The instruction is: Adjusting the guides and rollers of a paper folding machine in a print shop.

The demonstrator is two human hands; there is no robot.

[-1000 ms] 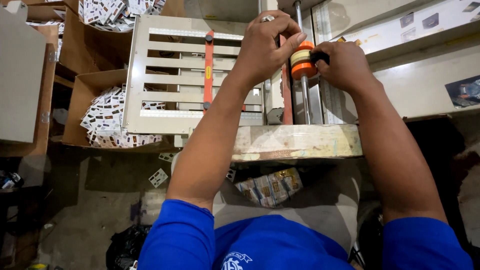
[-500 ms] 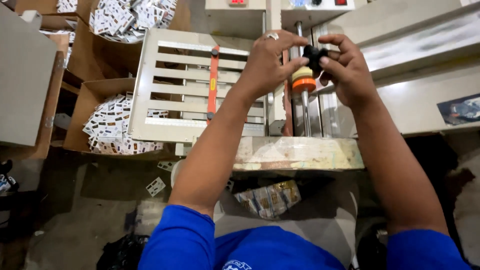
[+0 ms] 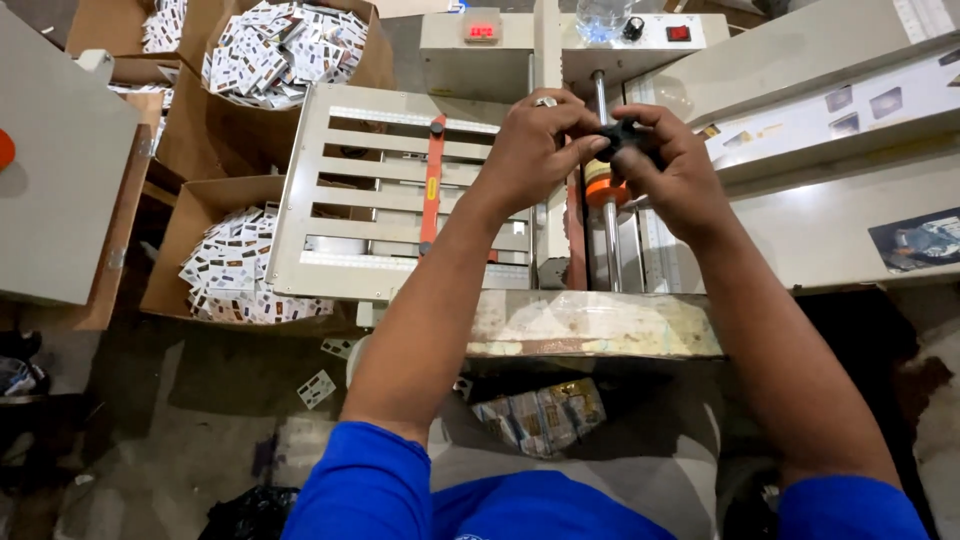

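Observation:
Both my hands meet over the middle of a cream metal machine (image 3: 300,270). My right hand (image 3: 672,172) grips a small black knob (image 3: 624,133) above an orange roller (image 3: 600,190) on a vertical steel rod (image 3: 612,245). My left hand (image 3: 535,145), a ring on one finger, pinches at the same knob from the left. An orange strap (image 3: 431,190) runs down the machine's slatted tray to the left of my hands.
Cardboard boxes full of small printed cards stand at the left (image 3: 235,270) and top left (image 3: 280,50). A control box with a red display (image 3: 482,30) sits behind the tray. A long cream conveyor (image 3: 830,110) stretches right. Loose cards (image 3: 317,388) lie on the floor.
The view has tilted so the machine sits lower in frame. My hands have risen from the orange roller to the black knob above it, both closing on it.

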